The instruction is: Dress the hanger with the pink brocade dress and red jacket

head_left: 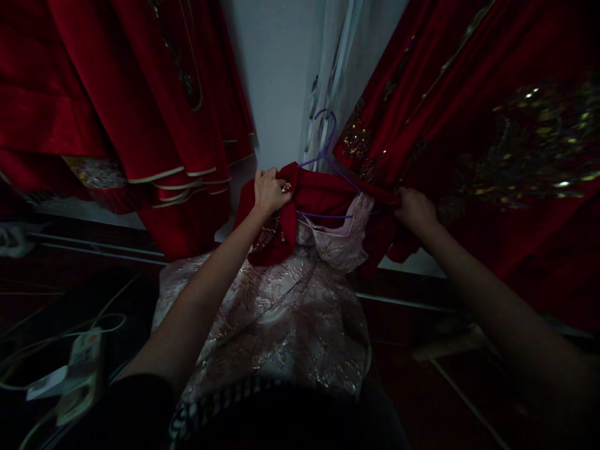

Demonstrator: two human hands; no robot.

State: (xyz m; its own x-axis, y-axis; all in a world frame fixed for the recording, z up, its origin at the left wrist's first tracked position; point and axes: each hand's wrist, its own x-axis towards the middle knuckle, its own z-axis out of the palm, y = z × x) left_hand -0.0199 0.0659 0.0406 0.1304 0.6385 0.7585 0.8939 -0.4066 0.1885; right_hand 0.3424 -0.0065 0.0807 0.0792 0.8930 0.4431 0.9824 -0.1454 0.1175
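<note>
A pale pink brocade dress (300,319) with shiny gold patterning lies spread before me, its strapped bodice on a purple hanger (332,134). Over the hanger's left part drapes a red beaded garment (316,190), which stretches across to the right. My left hand (273,190) is closed on the red cloth near the hanger's left shoulder. At the other side, my right hand (416,211) grips the red cloth's far end, beyond the dress strap. The fingertips of both hands are partly hidden by fabric.
Red gowns with gold trim (103,94) hang at the left, and a red sequinned gown (469,137) hangs at the right. Between them stands a white cabinet door (276,69). A power strip (82,375) with cables lies at the lower left.
</note>
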